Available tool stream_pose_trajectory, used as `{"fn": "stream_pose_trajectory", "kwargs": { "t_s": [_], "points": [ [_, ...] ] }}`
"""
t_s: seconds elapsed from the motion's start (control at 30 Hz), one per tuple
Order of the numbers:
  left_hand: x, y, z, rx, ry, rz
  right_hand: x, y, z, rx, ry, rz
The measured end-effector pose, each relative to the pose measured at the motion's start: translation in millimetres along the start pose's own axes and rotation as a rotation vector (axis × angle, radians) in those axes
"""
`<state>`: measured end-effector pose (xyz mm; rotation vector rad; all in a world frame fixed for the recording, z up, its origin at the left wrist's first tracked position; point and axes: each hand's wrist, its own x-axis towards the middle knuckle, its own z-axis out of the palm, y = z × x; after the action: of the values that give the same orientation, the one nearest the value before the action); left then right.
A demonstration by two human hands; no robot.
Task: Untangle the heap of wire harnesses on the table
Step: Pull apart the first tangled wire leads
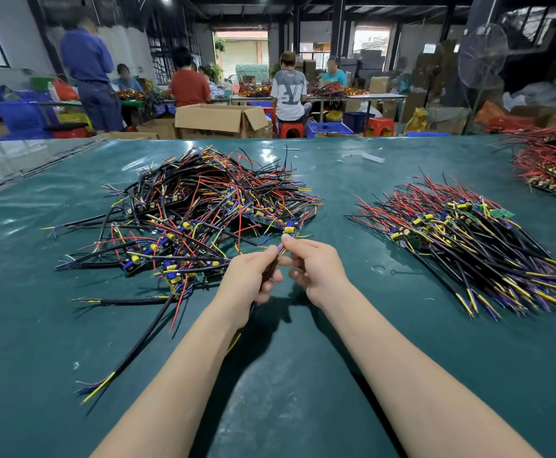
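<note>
Currently both hands are up over the teal plastic-covered table (303,391), just in front of the near right edge of the tangled heap of black, red, yellow and blue wire harnesses (197,206). Left hand (248,280): fingers curled round the black sheathed cable of a single harness (271,271), thumb on top; the cable runs down under the wrist and out of sight. Right hand (316,269): thumb and forefinger pinch the same harness's yellow and blue leads just above the left fingertips, other fingers loosely curled beneath. Small circuit board with a yellow component (290,229) sits just above the right fingertips, at the heap's edge; can't tell whether it belongs to the held harness. Heap lies left of centre, loose cables fanning toward the near left. Well apart on the right: a combed pile of harnesses (468,239), wires roughly parallel, stripped ends toward the near right. Far right corner: stack of red-wired boards (554,163). Beyond the table: open cardboard box (220,119), red plastic stools (379,126), blue crates (328,128), pedestal fan (483,56), several people (288,90) seated and standing at other benches.
</note>
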<state>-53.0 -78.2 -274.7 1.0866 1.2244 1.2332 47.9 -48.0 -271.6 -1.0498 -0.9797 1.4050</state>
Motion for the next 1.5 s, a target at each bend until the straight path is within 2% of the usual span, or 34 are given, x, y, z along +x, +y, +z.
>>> {"fn": "stream_pose_trajectory", "kwargs": {
  "t_s": [0.13, 0.23, 0.3, 0.47, 0.63, 0.8, 0.87, 0.93, 1.03, 1.13, 1.2, 1.33, 1.43, 1.5],
  "points": [
    [1, 4, -3, -0.079, -0.036, -0.169, -1, -2, 2, 0.046, -0.028, 0.012],
    [1, 8, -9, -0.163, -0.088, -0.320, -2, -3, 3, -0.026, -0.065, -0.059],
    [2, 10, -10, -0.179, -0.098, -0.341, -2, -3, 4, -0.081, -0.071, -0.113],
    [0, 9, -2, -0.130, -0.011, -0.170, -1, -2, 6, 0.010, -0.047, -0.096],
    [-1, 8, -4, -0.060, 0.055, -0.010, -5, 2, 5, -0.015, -0.165, -0.031],
    [-3, 9, -3, 0.071, -0.076, 0.033, -1, 0, -1, -0.004, -0.084, -0.047],
    [-4, 8, -3, 0.045, -0.132, -0.010, 0, 2, -3, -0.029, -0.044, -0.090],
    [-4, 6, -3, 0.064, -0.138, -0.032, 2, 5, -3, -0.162, 0.003, -0.181],
    [-2, 4, -4, 0.170, -0.138, 0.034, 6, 8, -2, -0.322, 0.060, -0.302],
    [0, 2, -2, 0.166, -0.125, 0.083, 8, 9, 0, -0.340, 0.116, -0.364],
    [0, 1, -2, 0.147, -0.108, 0.074, 8, 6, 0, -0.292, 0.133, -0.380],
    [-1, -1, -6, 0.202, -0.098, 0.146, 10, -3, -8, 0.003, 0.172, -0.301],
    [0, -3, -2, 0.149, -0.038, 0.231, 10, -6, -7, 0.076, 0.172, -0.273],
    [2, -4, 2, 0.073, -0.010, 0.215, 11, -7, -7, 0.101, 0.178, -0.282]
  ]
}}
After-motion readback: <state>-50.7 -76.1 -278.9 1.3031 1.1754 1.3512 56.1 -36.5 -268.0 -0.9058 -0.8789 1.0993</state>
